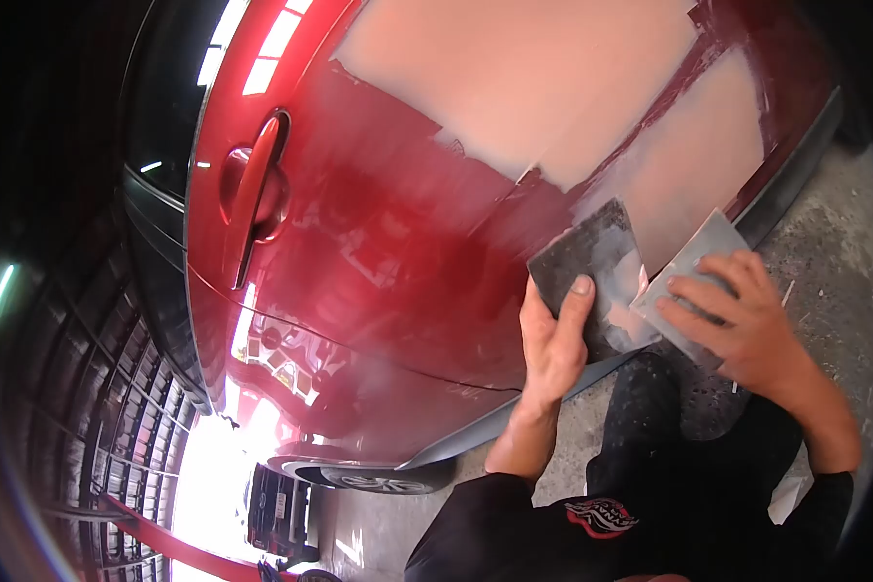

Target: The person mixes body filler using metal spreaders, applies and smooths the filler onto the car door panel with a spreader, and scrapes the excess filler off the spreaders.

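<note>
Black shirt (514, 524) cloth lay nearest, below my hands. My left hand (556, 351) clamped a dark, smeared plate (565, 256), thumb on top; my right hand (749, 320), apart from it, gripped a grey spreader (687, 260) at the plate's right side. Beyond, the red car panel (388, 213) carried broad pale filler (533, 78) toward the far right, its hazy paint running left to a door handle (257, 204). Stained concrete (815, 252) lay right; far left, dark ribbed sheeting (136, 407) bordered a glaring opening (202, 485).
</note>
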`<action>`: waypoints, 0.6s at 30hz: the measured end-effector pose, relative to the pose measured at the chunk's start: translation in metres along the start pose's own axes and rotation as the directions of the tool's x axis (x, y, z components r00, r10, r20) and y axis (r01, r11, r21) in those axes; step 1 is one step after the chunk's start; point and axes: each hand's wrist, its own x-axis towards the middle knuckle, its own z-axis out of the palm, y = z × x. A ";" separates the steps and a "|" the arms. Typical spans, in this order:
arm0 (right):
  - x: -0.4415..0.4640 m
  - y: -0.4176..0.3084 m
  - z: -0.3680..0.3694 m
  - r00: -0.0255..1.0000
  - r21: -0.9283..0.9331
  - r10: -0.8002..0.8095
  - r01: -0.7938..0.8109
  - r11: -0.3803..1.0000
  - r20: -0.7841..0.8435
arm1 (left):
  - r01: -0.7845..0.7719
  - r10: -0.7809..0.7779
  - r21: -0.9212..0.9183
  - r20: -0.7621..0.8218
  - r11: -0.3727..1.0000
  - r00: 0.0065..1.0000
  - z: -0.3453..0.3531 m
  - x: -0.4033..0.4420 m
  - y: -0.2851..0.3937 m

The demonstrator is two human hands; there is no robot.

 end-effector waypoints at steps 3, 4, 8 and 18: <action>-0.014 -0.005 0.009 0.999 0.082 -0.032 0.030 0.996 0.034 | -0.025 0.022 -0.026 -0.093 0.999 0.995 -0.005 -0.007 -0.007; -0.021 -0.001 0.010 0.992 0.159 -0.035 0.015 0.987 0.125 | 0.003 -0.017 -0.066 -0.224 0.998 0.974 -0.011 -0.006 -0.006; -0.016 0.062 0.003 0.944 0.094 0.312 -0.303 0.948 -0.110 | -0.032 -0.012 -0.222 -0.192 0.975 0.981 -0.079 -0.012 -0.013; 0.031 0.207 -0.029 0.904 -0.562 -0.058 -0.212 0.800 -0.424 | 0.294 -0.194 -0.397 0.275 0.869 0.942 -0.222 -0.013 -0.121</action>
